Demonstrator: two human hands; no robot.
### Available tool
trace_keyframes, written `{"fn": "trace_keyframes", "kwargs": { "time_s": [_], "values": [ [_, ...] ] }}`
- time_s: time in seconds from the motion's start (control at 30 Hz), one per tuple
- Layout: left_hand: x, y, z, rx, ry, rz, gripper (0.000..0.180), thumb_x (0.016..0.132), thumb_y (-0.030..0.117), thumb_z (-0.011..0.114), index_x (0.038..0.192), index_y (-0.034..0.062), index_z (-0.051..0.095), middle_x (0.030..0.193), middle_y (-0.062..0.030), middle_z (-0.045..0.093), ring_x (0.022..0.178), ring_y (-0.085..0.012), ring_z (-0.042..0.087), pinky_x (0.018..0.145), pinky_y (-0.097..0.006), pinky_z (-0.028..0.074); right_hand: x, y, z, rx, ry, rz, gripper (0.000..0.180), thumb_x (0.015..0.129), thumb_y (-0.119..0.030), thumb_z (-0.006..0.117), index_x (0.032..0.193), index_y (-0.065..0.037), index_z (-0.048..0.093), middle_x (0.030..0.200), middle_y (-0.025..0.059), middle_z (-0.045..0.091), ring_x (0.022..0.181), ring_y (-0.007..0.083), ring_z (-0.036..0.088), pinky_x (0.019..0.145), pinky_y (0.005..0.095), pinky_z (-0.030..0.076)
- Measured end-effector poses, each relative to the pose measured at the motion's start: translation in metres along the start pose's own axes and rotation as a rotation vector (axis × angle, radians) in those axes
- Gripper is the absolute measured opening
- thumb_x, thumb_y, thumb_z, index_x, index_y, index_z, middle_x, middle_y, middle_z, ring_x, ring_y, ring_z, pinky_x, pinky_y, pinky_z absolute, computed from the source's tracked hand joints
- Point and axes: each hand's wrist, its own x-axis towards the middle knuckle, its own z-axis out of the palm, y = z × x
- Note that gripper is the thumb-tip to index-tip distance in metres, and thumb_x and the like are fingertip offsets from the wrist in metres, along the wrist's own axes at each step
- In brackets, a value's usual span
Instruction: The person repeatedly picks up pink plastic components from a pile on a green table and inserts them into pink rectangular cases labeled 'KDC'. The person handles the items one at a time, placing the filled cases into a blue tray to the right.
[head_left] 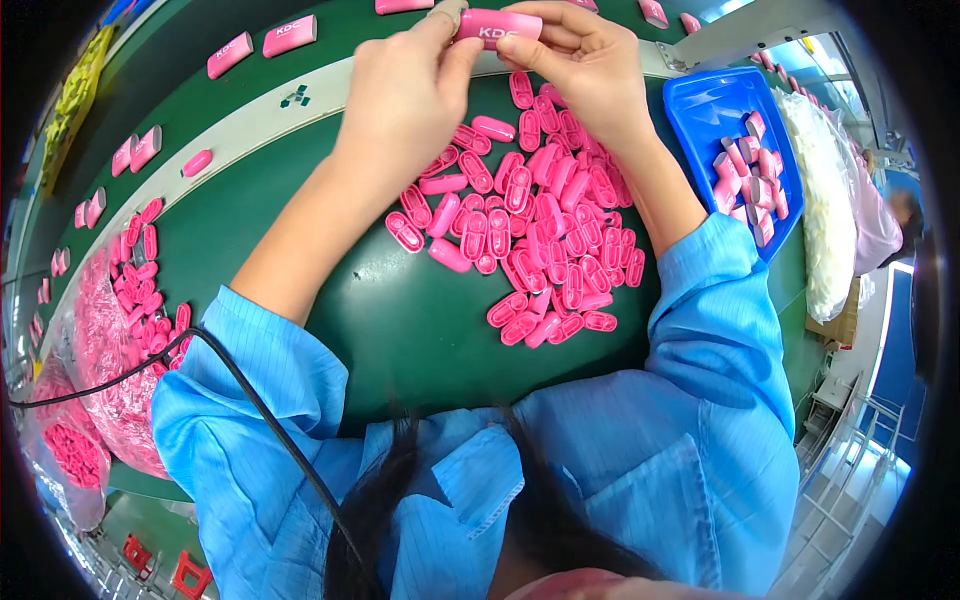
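Observation:
At the far edge of the view, both hands hold one pink, oval-tube casing point(497, 29) with white lettering. My left hand point(403, 92) pinches its left end between thumb and fingers. Thumb and curled fingers of my right hand point(592, 78) grip its right end. Whether an end cap sits under the left fingertips is hidden. Below the hands, a loose heap of pink oval end caps point(498, 232) lies on the green table point(400, 335), some showing their hollow inner side. A blue tray point(688, 112) to the right holds several short pink casing pieces point(735, 160).
A white rail point(255, 122) separates the table from a green belt carrying pink casings point(290, 36). More caps point(150, 300) spill beside a clear plastic bag point(115, 385) at left. A black cable point(262, 405) crosses my left sleeve. A white bag point(822, 215) lies beyond the tray.

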Motion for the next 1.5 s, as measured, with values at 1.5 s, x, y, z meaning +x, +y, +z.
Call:
{"fn": "trace_keyframes", "kwargs": {
  "time_s": [1.5],
  "values": [
    [0.016,-0.029,0.013,-0.661,-0.062,-0.185,0.028,0.082,-0.005,0.069,0.109,-0.0038,0.062,0.098,-0.0107,0.068,0.091,-0.0157,0.066,0.080,-0.027,0.055,0.003,0.013,-0.027,-0.030,-0.028,0.165,0.030,0.088,-0.010,0.067,0.115,0.001,0.058,0.104,0.0108,0.068,0.086,0.0148,0.067,0.081,0.0264,0.055]
  ]
}}
